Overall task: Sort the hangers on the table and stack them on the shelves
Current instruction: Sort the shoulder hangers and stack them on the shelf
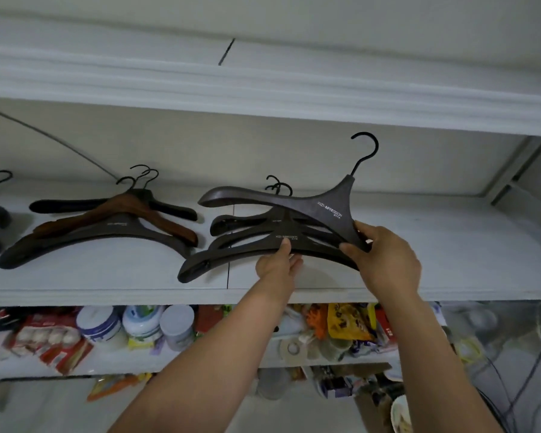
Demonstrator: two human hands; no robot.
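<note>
On the white shelf (450,245), right hand (384,257) grips a tilted hanger (294,203); left hand (277,264) pinches the stack (231,254).

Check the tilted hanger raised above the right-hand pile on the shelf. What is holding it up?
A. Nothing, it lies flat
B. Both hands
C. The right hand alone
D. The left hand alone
C: the right hand grips the raised hanger by its right arm, while the left hand pinches the front hanger lying beneath it.
</note>
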